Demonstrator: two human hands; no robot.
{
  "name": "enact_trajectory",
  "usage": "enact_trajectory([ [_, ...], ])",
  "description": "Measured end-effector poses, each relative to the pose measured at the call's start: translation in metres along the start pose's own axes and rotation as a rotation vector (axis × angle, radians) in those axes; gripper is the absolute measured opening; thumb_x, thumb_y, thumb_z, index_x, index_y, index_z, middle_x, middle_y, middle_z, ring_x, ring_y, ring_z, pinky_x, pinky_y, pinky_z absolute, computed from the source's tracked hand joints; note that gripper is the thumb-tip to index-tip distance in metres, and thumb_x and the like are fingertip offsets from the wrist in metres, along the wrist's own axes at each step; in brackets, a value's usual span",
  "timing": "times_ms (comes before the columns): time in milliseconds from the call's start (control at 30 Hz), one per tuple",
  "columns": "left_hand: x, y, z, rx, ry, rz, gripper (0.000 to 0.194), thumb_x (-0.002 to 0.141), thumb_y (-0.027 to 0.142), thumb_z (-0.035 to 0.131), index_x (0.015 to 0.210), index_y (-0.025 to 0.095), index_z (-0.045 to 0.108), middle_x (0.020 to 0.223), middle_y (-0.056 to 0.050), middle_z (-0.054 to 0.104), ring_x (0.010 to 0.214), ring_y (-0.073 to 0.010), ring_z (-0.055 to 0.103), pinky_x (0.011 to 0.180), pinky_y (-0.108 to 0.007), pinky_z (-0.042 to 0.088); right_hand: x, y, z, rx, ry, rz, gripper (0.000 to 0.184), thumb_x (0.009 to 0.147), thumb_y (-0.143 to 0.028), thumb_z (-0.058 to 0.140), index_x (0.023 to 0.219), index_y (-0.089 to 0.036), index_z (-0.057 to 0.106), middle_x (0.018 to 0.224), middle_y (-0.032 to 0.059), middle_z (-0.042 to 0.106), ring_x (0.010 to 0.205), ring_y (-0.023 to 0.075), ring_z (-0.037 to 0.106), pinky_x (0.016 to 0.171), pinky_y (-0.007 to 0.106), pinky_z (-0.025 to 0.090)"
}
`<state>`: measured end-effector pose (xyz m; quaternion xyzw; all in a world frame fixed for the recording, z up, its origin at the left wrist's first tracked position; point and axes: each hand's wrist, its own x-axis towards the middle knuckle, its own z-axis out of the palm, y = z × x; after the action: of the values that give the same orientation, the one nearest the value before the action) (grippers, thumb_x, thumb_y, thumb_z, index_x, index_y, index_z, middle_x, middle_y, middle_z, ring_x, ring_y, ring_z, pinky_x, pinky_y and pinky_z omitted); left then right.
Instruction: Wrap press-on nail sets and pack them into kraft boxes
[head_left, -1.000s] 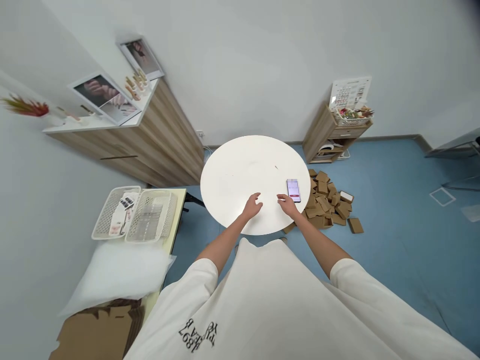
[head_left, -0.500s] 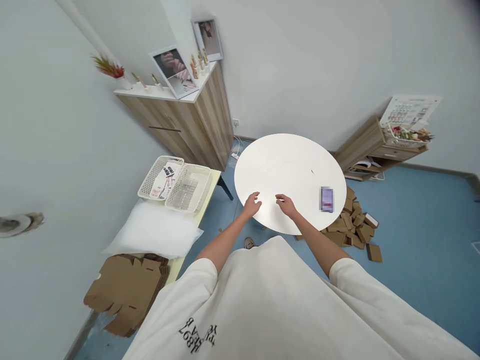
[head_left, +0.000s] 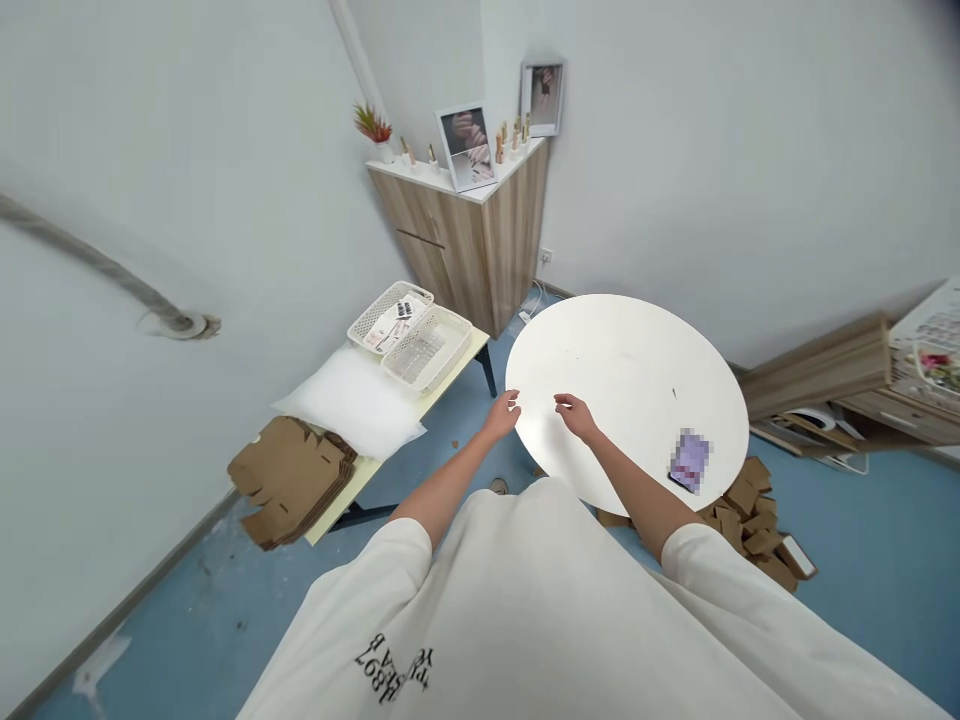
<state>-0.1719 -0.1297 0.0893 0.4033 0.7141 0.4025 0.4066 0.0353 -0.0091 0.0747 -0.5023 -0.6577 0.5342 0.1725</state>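
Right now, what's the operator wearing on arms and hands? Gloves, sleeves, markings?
No gloves: the left hand and right hand are bare. The short, wide sleeves belong to a loose white T-shirt with black lettering on its front.

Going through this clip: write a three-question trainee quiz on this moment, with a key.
1. True or false: the smartphone lies on the round white table, nearer the right hand than the left hand.
2. What lies beside the white plastic baskets on the yellow table? A) a potted plant B) a puffy white bag C) a framed photo
3. Fill in the blank: the kraft cardboard pieces lie on the blue ____.

Key: 1 true; 2 B; 3 floor
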Motion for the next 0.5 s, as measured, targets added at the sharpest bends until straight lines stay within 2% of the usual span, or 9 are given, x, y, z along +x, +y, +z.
enact_trajectory([
  [267,-0.023,-0.023,-0.003,0.058,0.062,-0.08,0.046,0.091,0.025,0.058,0.136,0.022,0.055,0.144,-0.012,0.055,0.124,-0.0264,0.058,0.101,-0.041,0.05,0.009,0.009,0.024,0.013,-0.127,-0.033,0.038,0.08,-0.03,0.058,0.116,-0.024,0.069,0.125,0.0073,0.068,0.103,0.0213,0.067,0.097,0.041,0.051],
  [367,-0.023,-0.024,-0.013,0.077,0.101,-0.077,0.044,0.091,0.025,0.057,0.135,0.022,0.056,0.141,-0.012,0.057,0.123,-0.026,0.059,0.102,-0.04,0.05,0.014,-0.002,0.036,0.012,-0.152,-0.063,0.036,0.081,-0.029,0.057,0.115,-0.023,0.069,0.124,0.0073,0.069,0.105,0.0212,0.067,0.099,0.041,0.05],
  [500,-0.016,-0.024,-0.037,0.102,0.135,-0.09,0.042,0.092,0.028,0.057,0.133,0.023,0.057,0.143,-0.012,0.054,0.127,-0.0275,0.056,0.101,-0.038,0.05,0.027,-0.027,0.052,-0.006,-0.172,-0.072,0.034,0.082,-0.028,0.057,0.114,-0.023,0.07,0.121,0.0071,0.07,0.105,0.0214,0.067,0.1,0.041,0.05],
])
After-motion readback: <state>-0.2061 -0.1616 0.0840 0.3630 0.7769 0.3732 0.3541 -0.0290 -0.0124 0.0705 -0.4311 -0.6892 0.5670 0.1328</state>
